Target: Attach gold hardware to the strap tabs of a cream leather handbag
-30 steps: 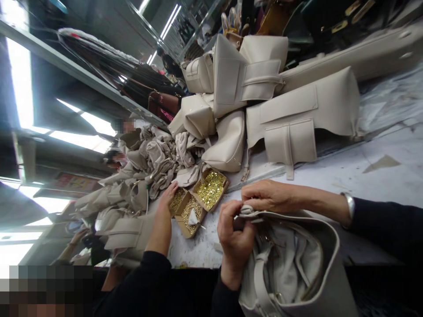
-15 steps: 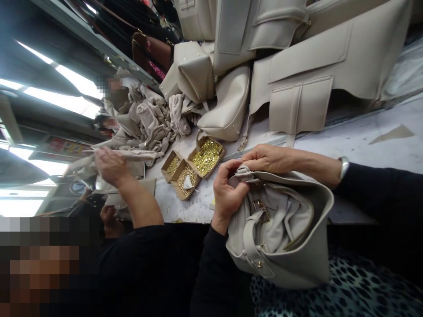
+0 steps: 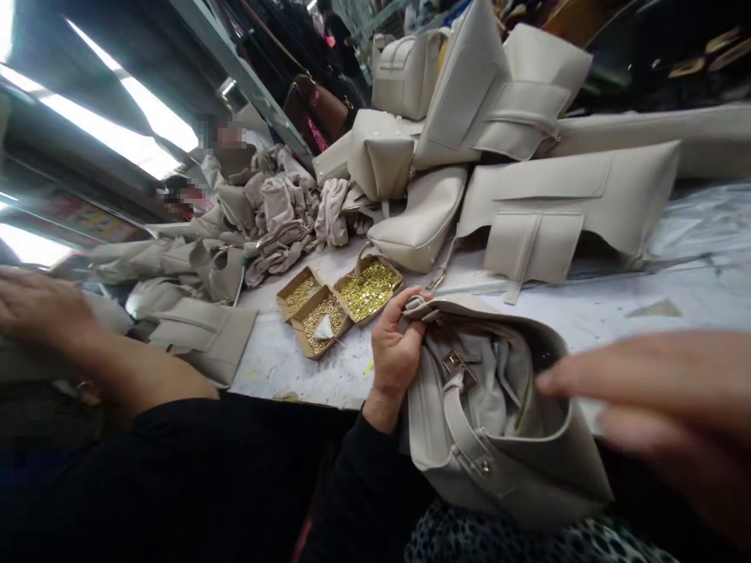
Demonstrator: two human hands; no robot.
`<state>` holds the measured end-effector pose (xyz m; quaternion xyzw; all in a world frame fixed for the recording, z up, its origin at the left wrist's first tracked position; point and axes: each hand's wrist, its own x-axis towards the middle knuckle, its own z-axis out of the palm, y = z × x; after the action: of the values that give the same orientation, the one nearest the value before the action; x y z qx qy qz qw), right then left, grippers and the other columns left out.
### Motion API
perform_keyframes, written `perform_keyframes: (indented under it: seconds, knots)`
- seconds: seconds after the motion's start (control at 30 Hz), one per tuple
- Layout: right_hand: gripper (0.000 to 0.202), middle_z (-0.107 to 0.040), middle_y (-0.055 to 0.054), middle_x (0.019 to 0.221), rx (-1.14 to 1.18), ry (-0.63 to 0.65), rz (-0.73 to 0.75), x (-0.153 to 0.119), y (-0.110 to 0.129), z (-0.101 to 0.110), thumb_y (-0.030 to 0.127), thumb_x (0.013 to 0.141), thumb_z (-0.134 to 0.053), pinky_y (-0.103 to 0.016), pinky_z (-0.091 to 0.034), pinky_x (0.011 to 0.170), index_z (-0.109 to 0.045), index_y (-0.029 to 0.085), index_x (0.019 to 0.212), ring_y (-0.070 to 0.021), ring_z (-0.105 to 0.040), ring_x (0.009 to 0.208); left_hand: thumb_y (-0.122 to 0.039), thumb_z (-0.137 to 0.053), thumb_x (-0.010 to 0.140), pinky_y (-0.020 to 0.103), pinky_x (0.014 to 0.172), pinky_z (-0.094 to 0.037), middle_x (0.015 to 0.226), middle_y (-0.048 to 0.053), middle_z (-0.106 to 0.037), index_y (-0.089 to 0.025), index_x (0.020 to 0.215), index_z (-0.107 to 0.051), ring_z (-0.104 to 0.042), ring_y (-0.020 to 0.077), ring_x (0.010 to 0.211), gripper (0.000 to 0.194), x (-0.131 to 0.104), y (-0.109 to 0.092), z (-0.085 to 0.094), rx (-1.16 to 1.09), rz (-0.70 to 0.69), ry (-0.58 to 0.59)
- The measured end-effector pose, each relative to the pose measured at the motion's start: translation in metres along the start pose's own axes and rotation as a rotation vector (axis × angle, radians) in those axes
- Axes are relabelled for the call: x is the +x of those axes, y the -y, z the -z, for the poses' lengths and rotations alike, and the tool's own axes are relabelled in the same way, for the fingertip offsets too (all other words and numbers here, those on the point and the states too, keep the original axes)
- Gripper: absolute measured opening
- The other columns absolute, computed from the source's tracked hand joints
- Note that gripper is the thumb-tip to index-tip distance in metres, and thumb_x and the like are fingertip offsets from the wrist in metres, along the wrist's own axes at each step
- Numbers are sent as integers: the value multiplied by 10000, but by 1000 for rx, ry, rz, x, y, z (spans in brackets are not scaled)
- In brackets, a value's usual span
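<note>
A beige handbag point(image 3: 528, 469) rests open on my lap against the table edge, its lining and a gold clasp point(image 3: 454, 361) showing. My left hand point(image 3: 394, 352) grips a folded tab on the bag's upper rim. My right hand point(image 3: 662, 399) hovers blurred and close to the camera, above the bag's right side. Its fingers point left and I see nothing in it.
Three small cardboard boxes of gold hardware point(image 3: 368, 288) sit on the white table point(image 3: 616, 305). Behind them is a pile of beige bags and panels point(image 3: 528, 195), with crumpled beige fabric point(image 3: 282, 219) to the left. A co-worker's black-sleeved arm point(image 3: 88, 352) reaches left.
My right hand has let go of the bag's rim and pulled back toward the camera. The co-worker's hand moved further left, away from the boxes. The view tilted.
</note>
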<state>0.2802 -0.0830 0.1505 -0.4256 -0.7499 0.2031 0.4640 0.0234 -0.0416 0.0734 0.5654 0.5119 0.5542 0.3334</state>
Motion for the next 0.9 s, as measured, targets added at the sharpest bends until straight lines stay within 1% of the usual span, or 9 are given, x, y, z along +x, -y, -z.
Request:
perform_keyframes:
  seconds: [0.03,0.13,0.27,0.4,0.5,0.6,0.7,0.8,0.9]
  knots:
    - [249,-812,36,985,-92,49,134,-16,7,-1,553,972,-663,-409,-597,669,-728,490,1204,-261,-730,791,-130,-684,862,372,1051,-561,1153,67,-757,-212,1248,-700,-716,205,1091,395,1,0,0,-20,14,-57]
    - [566,-782,-76,1226,-146,191,358,-46,16,-23,563,997,-632,-364,-622,600,-590,249,1467,-261,-794,854,-178,-728,860,307,989,-555,1140,47,-739,-210,1185,-705,-697,174,1051,328,1,0,-1,-68,75,-237]
    - [609,-751,-170,1266,-271,217,399,-48,22,-57,553,1079,-461,-340,-610,585,-539,103,1483,-266,-803,863,-190,-722,854,275,937,-548,1141,38,-719,-222,1185,-683,-678,157,1016,335,-4,-4,1,-85,138,-353]
    - [532,-770,-200,1193,-405,238,360,-43,25,-70,387,1125,-294,-359,-561,539,-525,53,1469,-258,-778,746,-197,-696,867,311,986,-544,1207,62,-721,-225,1246,-667,-685,183,1092,382,-7,-7,9,-70,132,-303]
    - [414,-787,-156,1057,-458,240,374,-44,18,-61,276,1079,-395,-361,-530,543,-577,85,1398,-257,-759,721,-192,-702,837,311,969,-551,1159,67,-739,-202,1209,-708,-693,195,1061,372,-6,-13,22,16,99,-174]
    - [449,-762,-147,1154,-518,183,320,-49,2,-35,308,1016,-502,-373,-532,602,-559,155,1434,-288,-757,828,-180,-701,781,270,817,-573,1009,50,-751,-180,1054,-757,-691,185,908,279,-4,-24,39,148,94,-39]
    - [435,-723,-105,1204,-599,124,164,-55,-17,-4,348,1011,-468,-369,-499,595,-543,239,1425,-264,-727,807,-203,-713,748,234,682,-550,920,26,-739,-185,1004,-750,-670,168,786,259,-3,-38,52,253,117,47]
    - [234,-685,-99,1170,-566,12,23,-54,-29,16,377,1027,-462,-361,-470,612,-577,247,1185,-259,-696,861,-230,-711,750,259,707,-561,975,29,-744,-201,1056,-734,-680,181,807,308,-6,-49,51,355,77,90]
    - [111,-649,-102,1172,-404,-185,-80,-47,-34,16,357,1037,-511,-375,-470,738,-520,255,994,-276,-658,1013,-270,-690,785,287,738,-575,1034,46,-745,-211,1097,-720,-701,209,874,319,-11,-55,40,437,10,126]
